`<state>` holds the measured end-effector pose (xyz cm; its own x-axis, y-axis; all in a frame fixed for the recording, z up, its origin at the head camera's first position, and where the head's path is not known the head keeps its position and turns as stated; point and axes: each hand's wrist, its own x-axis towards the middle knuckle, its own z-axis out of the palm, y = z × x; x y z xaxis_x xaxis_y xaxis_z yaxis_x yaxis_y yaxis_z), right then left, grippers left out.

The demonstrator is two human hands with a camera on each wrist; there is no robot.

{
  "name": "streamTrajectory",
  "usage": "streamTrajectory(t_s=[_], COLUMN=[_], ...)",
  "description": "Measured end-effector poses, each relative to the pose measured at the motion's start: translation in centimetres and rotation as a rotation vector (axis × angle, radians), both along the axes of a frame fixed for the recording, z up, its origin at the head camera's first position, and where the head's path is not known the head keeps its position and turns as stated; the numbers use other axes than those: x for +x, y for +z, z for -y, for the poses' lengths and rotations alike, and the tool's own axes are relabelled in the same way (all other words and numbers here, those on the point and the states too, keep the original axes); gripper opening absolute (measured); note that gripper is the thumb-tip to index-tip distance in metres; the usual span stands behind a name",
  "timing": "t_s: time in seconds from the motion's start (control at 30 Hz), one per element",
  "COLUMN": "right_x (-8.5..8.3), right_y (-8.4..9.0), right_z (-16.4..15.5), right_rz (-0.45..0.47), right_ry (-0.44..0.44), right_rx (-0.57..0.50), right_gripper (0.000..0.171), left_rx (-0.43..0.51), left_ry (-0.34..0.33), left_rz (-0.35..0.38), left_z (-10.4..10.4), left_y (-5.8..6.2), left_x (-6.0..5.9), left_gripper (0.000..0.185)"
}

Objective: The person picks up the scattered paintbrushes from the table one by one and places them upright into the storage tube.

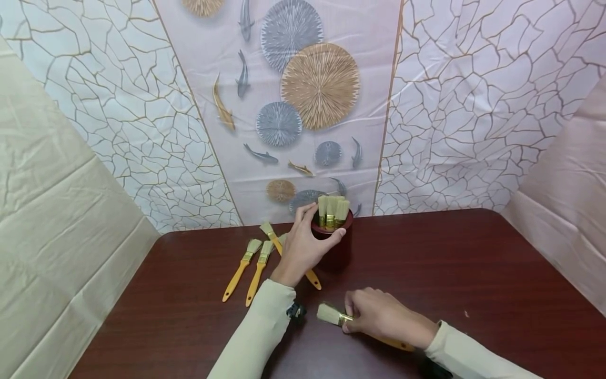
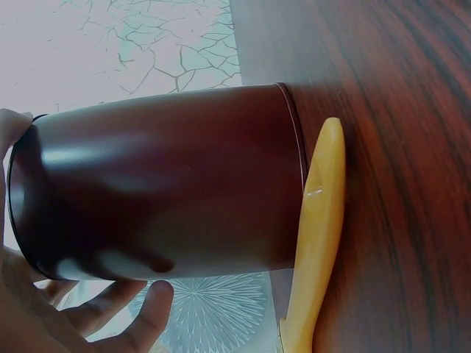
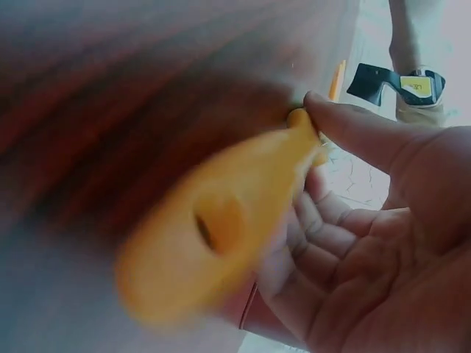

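A dark red cylindrical holder (image 1: 337, 250) stands upright near the table's back edge, with several paintbrushes (image 1: 331, 210) in it, bristles up. My left hand (image 1: 303, 245) grips the holder around its rim, thumb on the near side. In the left wrist view the holder's smooth wall (image 2: 169, 184) fills the middle, and fingers (image 2: 151, 312) curve along its side. Low over the table near the front, my right hand (image 1: 383, 316) pinches a paintbrush (image 1: 331, 315) near its metal band, bristles pointing left. Its yellow handle (image 3: 213, 220) runs back under the palm in the right wrist view.
Left of the holder lie several loose paintbrushes, among them one at the far left (image 1: 236, 273), another beside it (image 1: 258, 273) and one partly under the left hand (image 1: 312, 279). A patterned cloth (image 1: 303, 131) hangs behind the dark wooden table (image 1: 450, 263).
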<state>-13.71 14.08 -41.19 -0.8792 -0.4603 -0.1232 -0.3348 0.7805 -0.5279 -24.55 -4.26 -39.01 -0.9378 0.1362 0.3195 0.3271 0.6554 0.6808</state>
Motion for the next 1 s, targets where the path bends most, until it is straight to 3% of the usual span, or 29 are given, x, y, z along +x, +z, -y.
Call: streamTrajectory(t_s=[0.3, 0.47, 0.63, 0.87, 1.0], right_x=[-0.4, -0.5, -0.7, -1.0, -1.8], right_y=[-0.6, 0.2, 2.7, 7.4, 10.4], right_z=[-1.0, -1.9, -3.3, -5.4, -6.2], right_rz=[0.018, 0.059, 0.046, 0.056, -0.044], right_ry=[0.097, 0.162, 0.183, 0.119, 0.072], right_rx=[-0.123, -0.224, -0.308, -0.421, -0.467], right_gripper=[0.028, 0.017, 0.015, 0.019, 0.023], left_rx=[-0.005, -0.010, -0.043, -0.099, -0.109], left_ry=[0.003, 0.001, 0.011, 0.023, 0.016], left_rz=[-0.011, -0.004, -0.033, -0.091, -0.105], left_z=[0.1, 0.0, -0.1, 0.0, 0.1], left_y=[0.2, 0.1, -0.1, -0.5, -0.7], left_x=[0.0, 0.1, 0.2, -0.1, -0.1], left_gripper=[0.099, 0.098, 0.098, 0.097, 0.093])
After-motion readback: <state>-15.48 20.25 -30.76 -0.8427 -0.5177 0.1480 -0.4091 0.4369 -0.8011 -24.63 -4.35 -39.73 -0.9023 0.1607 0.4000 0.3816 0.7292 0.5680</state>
